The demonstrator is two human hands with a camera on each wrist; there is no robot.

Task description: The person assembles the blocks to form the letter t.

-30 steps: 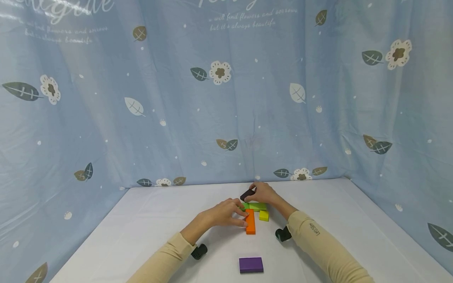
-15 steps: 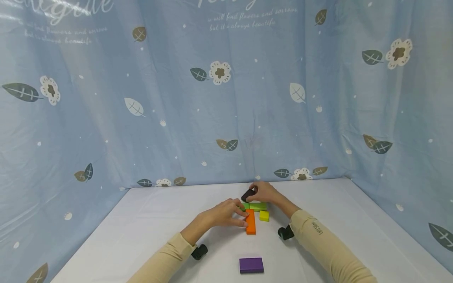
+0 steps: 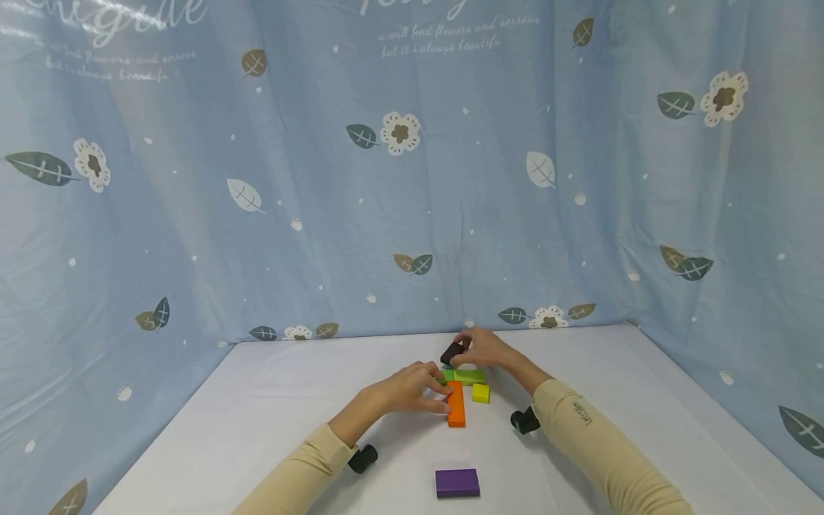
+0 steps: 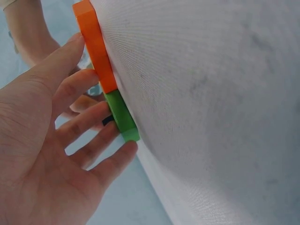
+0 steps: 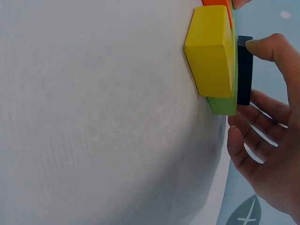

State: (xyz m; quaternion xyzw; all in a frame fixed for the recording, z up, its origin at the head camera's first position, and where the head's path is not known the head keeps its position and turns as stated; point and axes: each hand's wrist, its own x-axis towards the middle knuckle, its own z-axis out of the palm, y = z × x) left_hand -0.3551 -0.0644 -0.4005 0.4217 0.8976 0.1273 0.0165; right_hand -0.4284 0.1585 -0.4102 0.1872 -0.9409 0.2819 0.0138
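My right hand [image 3: 483, 348] pinches a black block [image 3: 452, 354] between thumb and fingers, tilted behind the row of green blocks. The right wrist view shows the thumb on one end of this black block [image 5: 244, 70] and a finger at the other. With fingers spread and nearly straight, my left hand [image 3: 405, 388] touches the left side of an orange block [image 3: 455, 404]; its farther fingers lie along a darker green block [image 4: 122, 115]. A light green block [image 3: 470, 376] continues that row to the right. Just in front of it sits a yellow block [image 3: 481, 393].
A purple block [image 3: 457, 483] lies apart, nearer the front of the white table [image 3: 270, 422]. Black wrist cameras [image 3: 363, 458] hang under both sleeves. A blue patterned curtain [image 3: 412, 214] encloses the back and sides.
The right hand has shifted the black block slightly to the right, and the right forearm has swung a little outward. The left hand and the other blocks have stayed put.
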